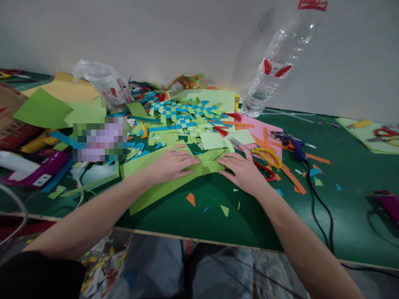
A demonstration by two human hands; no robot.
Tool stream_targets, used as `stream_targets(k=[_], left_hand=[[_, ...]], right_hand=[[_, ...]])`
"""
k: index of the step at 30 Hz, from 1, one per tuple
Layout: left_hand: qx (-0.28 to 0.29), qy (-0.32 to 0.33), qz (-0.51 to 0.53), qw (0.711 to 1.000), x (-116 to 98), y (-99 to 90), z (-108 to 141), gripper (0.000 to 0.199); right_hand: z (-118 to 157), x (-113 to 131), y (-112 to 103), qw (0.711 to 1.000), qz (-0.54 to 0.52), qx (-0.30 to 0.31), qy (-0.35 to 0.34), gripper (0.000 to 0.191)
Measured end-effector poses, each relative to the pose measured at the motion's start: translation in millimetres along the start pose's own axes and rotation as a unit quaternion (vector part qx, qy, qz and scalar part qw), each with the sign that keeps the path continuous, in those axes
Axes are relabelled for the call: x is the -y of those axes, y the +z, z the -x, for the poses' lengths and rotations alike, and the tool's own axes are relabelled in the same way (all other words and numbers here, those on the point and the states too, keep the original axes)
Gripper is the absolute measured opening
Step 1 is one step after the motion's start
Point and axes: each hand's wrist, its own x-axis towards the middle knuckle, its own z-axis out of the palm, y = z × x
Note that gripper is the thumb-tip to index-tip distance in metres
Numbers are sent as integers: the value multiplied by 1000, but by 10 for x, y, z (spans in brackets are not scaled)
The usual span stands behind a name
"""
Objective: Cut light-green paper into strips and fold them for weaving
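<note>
A folded piece of light-green paper lies between my two hands at the middle of the table. My left hand rests palm down, fingers stretched toward that fold, with a larger green sheet beneath it. On the fold's right end lie the spread fingers of my right hand; its thumb points away from me. Close beside my right hand are scissors with yellow handles and a red-handled pair, partly hidden. Woven blue-and-green paper pieces are heaped behind both hands.
A clear plastic bottle stands at the back right. A blue glue gun trails its black cord over the table. At left are a cup in a plastic bag, a purple-and-white device and a white cable. Paper scraps lie around.
</note>
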Motion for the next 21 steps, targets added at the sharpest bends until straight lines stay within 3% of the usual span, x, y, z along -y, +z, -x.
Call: stream_targets(k=[21], left_hand=[[20, -12, -13, 1000, -31, -5, -21, 26]], right_hand=[[-9, 13, -7, 1000, -23, -1, -14, 21]])
